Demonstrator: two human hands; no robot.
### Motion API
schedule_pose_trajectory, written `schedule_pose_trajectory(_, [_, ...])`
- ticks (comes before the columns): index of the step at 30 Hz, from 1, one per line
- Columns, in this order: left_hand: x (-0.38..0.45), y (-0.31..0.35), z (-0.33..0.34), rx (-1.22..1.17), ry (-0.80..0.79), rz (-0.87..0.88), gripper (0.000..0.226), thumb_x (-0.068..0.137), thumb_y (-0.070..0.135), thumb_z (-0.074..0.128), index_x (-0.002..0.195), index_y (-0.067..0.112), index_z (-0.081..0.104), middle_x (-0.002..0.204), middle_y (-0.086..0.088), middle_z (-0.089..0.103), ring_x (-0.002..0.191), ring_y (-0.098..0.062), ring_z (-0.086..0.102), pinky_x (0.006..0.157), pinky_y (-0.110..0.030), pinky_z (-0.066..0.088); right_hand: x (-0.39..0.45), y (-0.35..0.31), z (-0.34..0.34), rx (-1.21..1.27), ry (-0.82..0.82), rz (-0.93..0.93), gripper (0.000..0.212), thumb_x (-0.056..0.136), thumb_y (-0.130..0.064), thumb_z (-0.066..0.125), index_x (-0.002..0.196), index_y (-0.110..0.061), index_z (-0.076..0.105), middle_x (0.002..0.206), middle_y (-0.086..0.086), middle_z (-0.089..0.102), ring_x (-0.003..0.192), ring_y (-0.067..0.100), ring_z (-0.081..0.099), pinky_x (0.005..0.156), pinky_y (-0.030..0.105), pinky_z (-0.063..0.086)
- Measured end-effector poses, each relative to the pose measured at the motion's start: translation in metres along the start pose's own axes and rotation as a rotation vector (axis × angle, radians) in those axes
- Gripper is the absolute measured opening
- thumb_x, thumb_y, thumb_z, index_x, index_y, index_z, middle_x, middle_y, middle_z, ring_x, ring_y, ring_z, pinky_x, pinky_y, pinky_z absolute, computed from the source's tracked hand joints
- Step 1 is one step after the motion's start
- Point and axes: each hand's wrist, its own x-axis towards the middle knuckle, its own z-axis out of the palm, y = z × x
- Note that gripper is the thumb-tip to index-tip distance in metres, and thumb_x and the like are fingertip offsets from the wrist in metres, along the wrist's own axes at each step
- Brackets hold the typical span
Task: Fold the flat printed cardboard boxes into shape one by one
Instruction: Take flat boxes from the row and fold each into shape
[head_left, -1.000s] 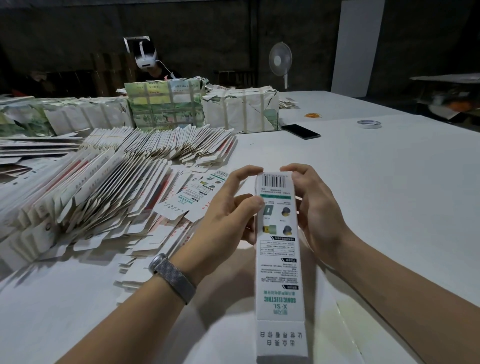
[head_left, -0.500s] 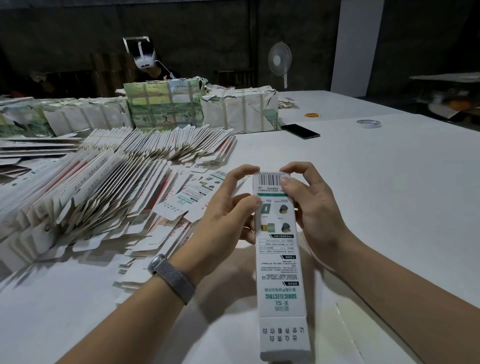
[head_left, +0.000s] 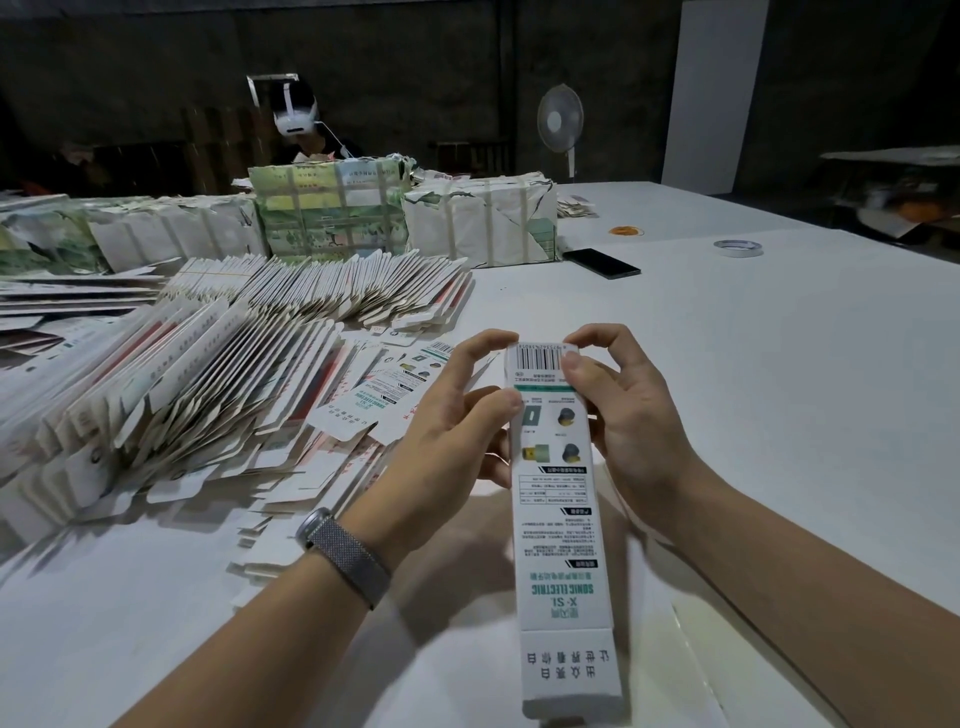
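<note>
White printed box (head_left: 558, 519), held above the table (head_left: 779, 364), gripped by left hand (head_left: 452, 436) and pinched by right hand (head_left: 628, 415).

To my left, fanned flat cartons (head_left: 197, 374) crowd the table (head_left: 779, 415). Rightward I see open surface; only a phone (head_left: 601, 263) and tape roll (head_left: 737, 248) sit far back.

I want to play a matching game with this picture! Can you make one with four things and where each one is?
Things:
1. printed box
2. black phone
3. tape roll
4. fan

Places:
A. standing beyond the table's far edge
B. held in both hands
C. lying alone, far right on the table
D. lying flat beside the strapped white bundle

Pairs: 1-B, 2-D, 3-C, 4-A

The left hand and right hand grip the box near its barcode end.
</note>
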Motion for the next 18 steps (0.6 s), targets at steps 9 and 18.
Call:
schedule_pose_trajectory(9, [-0.0002, 0.0005, -0.001, -0.014, -0.009, -0.009, 0.035, 0.092, 0.026, 0.05, 0.124, 0.039, 0.047, 0.097, -0.012, 0.076, 0.075, -0.028, 0.067, 0.061, -0.037, 0.057, -0.0002, 0.0014, 0.0006, -0.018, -0.021, 0.006, 0.009, 0.105, -0.023, 0.046, 0.104, -0.025, 0.054, 0.089, 0.004, 0.075, 0.074, 0.018, 0.072, 0.062, 0.026, 0.057])
schedule_pose_trajectory(18, [-0.0004, 0.0002, -0.002, -0.041, -0.024, -0.072, 0.042, 0.09, 0.031, 0.05, 0.13, 0.045, 0.048, 0.102, -0.01, 0.076, 0.08, -0.03, 0.066, 0.063, -0.037, 0.06, 0.0002, 0.0031, 0.0007, -0.006, -0.013, 0.012, 0.006, 0.103, -0.025, 0.048, 0.105, -0.026, 0.054, 0.087, 0.003, 0.074, 0.071, 0.017, 0.071, 0.06, 0.028, 0.057])
